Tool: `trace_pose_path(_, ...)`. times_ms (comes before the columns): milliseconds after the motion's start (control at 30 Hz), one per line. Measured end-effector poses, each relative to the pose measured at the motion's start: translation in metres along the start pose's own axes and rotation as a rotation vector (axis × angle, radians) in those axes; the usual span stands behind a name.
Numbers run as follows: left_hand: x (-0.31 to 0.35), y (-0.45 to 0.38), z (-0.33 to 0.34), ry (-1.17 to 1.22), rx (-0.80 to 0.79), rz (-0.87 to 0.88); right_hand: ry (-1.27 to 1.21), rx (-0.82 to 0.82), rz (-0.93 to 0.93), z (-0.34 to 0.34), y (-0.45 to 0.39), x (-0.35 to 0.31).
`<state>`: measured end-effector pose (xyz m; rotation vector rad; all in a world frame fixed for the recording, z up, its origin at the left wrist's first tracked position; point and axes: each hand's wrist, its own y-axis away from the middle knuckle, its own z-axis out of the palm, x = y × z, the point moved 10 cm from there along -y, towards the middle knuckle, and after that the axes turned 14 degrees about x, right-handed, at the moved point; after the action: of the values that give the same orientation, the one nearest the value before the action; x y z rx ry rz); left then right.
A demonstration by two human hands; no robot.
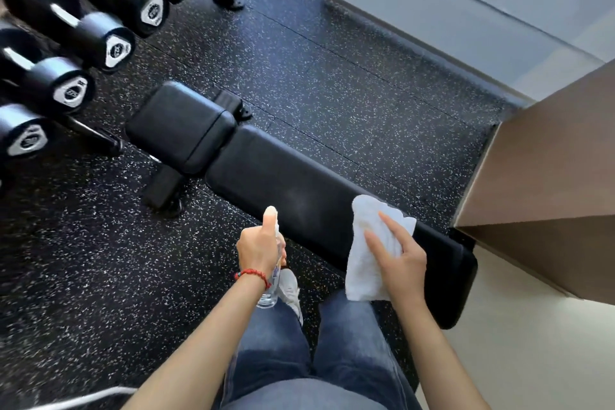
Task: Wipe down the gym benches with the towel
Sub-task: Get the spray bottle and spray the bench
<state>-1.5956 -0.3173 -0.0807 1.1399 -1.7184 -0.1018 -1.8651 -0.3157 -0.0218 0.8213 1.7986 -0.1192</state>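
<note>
Speckled floor [332,76], one bench [283,183], one towel [369,250]

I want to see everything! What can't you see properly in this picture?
Head view only:
- Clear plastic spray bottle: mostly hidden by the left hand.
- Numbers on the black dumbbells: too blurred.
- Black padded bench: near end covered by the white cloth towel and right hand.
</note>
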Motion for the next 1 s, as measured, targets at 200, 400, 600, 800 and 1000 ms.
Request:
trace_pose_path(200, 0.014, -0.035, -0.022, 0.140, 0.081, -0.091, 0.036, -0.085, -0.060, 0.055, -0.013, -0.027)
trace_pose_path(400, 0.028, -0.075, -0.045, 0.195, 0.203, -0.138, 0.079, -0.214, -0.124, 0.121, -0.034, -0.054)
trace_pose_path(600, 0.061, -0.110, -0.071, 0.280, 0.319, -0.161, 0.099, -0.315, -0.205, 0.176, -0.050, -0.095)
trace_pose_path(800, 0.086, -0.155, -0.087, 0.356, 0.335, -0.193, 0.138, -0.366, -0.243, 0.228, -0.054, -0.128)
trace_pose_path(1000, 0.105, -0.209, -0.118, 0.329, 0.324, -0.204, 0.154, -0.366, -0.244, 0.287, -0.040, -0.141)
